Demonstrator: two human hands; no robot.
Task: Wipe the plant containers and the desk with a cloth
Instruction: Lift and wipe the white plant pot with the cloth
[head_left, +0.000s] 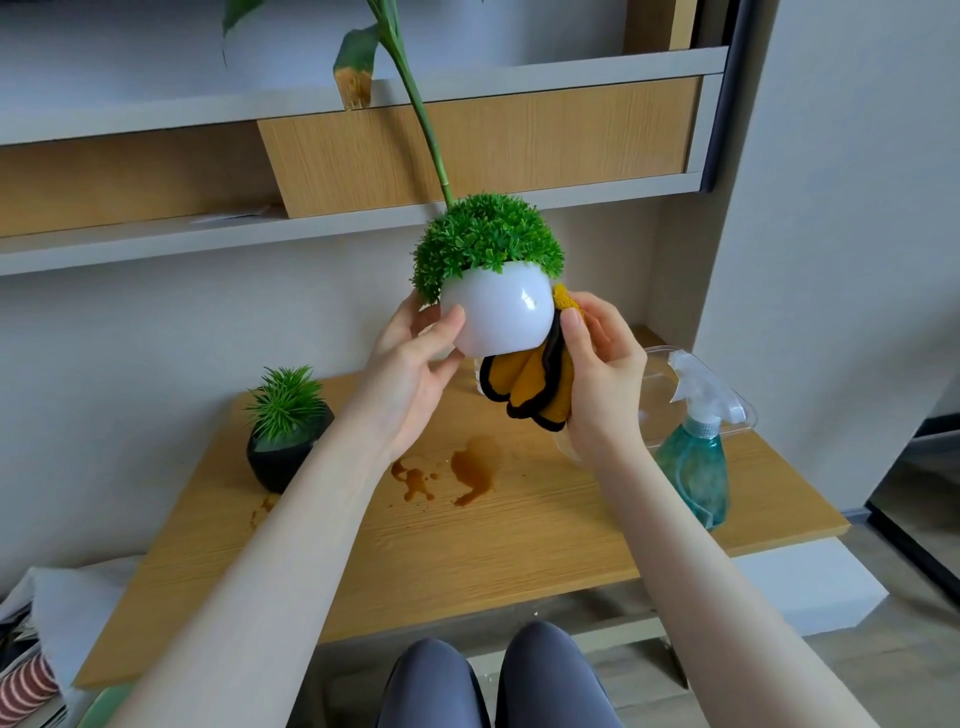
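I see the left hand (415, 364) cupping the white pot (493, 319) aloft; at its 3 o'clock, the right hand (597, 374) clutches the cloth (524, 387) against it.

Home study nook: a wooden tabletop (467, 545) built into a wall unit w/ grey-and-wood shelves (363, 218), small potted plants (288, 421), a teal spray bottle (696, 457) and brown spill stains (470, 475) on the tabletop.

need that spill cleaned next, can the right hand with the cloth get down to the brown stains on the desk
Probably yes: the right hand grips the mustard-yellow black-edged cloth just above the brown liquid stains on the wooden desk, with nothing between.
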